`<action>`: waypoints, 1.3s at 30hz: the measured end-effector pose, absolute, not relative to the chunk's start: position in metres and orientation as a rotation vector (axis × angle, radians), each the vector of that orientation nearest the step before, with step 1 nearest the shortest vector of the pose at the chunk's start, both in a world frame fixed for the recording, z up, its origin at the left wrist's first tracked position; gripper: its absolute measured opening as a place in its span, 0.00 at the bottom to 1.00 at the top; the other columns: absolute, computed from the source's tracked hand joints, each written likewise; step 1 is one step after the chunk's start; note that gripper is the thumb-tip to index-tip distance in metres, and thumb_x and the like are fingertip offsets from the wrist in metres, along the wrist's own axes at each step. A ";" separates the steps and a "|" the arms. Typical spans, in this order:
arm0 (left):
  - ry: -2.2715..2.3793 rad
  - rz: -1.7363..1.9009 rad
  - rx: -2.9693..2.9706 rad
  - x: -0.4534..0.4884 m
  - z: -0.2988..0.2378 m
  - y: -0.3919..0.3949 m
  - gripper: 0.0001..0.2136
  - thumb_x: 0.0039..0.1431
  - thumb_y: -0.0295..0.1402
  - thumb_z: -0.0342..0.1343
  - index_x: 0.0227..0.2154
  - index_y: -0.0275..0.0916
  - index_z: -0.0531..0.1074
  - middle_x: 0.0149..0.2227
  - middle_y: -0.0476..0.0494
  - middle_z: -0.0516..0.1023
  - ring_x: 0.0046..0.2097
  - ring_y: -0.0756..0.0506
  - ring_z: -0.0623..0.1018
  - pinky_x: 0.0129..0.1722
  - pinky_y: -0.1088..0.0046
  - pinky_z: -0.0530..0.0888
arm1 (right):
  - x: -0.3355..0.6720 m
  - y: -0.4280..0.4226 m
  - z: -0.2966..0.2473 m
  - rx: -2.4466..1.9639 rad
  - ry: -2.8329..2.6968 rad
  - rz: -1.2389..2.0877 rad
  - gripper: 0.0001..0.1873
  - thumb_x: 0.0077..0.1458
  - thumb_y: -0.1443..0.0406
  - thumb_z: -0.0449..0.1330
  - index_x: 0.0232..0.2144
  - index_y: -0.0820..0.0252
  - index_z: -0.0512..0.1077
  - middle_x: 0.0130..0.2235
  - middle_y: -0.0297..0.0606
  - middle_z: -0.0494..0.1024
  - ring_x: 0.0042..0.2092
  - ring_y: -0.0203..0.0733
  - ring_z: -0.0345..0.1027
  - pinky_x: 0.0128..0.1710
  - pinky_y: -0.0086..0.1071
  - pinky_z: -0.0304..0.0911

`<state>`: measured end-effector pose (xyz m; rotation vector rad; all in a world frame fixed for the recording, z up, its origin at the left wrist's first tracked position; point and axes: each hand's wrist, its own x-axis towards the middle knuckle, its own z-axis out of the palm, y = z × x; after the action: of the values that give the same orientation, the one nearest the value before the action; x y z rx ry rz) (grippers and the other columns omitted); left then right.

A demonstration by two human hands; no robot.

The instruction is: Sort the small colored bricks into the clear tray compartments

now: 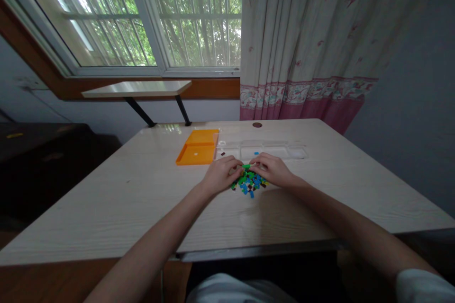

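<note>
Pale table (142, 208) bears a pile of small pieces (250, 182); at its far edge, left hand (223, 172) and right hand (273, 170) pinch a green piece (246, 166) between them. Light, even pressure is advisable.

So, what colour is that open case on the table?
The case is orange; the head view, the only one, shows it.

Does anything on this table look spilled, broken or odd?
The small multicoloured blocks look rather spilled: they lie in a loose heap on the pale wood-grain table, while the clear plastic compartment tray just beyond shows only a few. Nothing looks plainly damaged.
</note>
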<state>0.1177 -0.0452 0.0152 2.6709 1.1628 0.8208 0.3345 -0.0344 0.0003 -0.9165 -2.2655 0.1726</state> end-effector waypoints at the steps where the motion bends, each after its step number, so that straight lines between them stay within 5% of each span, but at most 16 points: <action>1: 1.153 0.818 2.670 0.118 0.015 -0.045 0.10 0.58 0.35 0.48 0.35 0.38 0.71 0.31 0.46 0.71 0.33 0.50 0.71 0.31 0.77 0.67 | 0.334 -0.034 0.000 -0.924 -2.244 0.171 0.11 0.55 0.59 0.55 0.37 0.59 0.71 0.33 0.38 0.73 0.33 0.35 0.67 0.35 0.27 0.61; 16: 1.145 0.818 2.642 0.117 0.014 -0.044 0.11 0.59 0.36 0.46 0.39 0.37 0.70 0.31 0.46 0.72 0.33 0.51 0.71 0.33 0.76 0.67 | 0.336 -0.034 0.001 -0.852 -2.210 0.137 0.11 0.55 0.61 0.53 0.36 0.59 0.72 0.32 0.38 0.73 0.33 0.35 0.67 0.34 0.27 0.62; 39: 1.121 0.469 2.725 0.106 0.004 -0.032 0.15 0.55 0.24 0.45 0.42 0.42 0.71 0.39 0.44 0.71 0.40 0.49 0.72 0.40 0.75 0.69 | 0.360 -0.028 0.015 -0.903 -2.065 -0.064 0.11 0.55 0.60 0.53 0.36 0.58 0.73 0.31 0.38 0.75 0.30 0.35 0.65 0.32 0.29 0.61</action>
<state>0.1059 -0.0319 0.0043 2.7248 1.1214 0.4690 0.3599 -0.0281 0.0149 -0.9026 -2.0652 -0.0635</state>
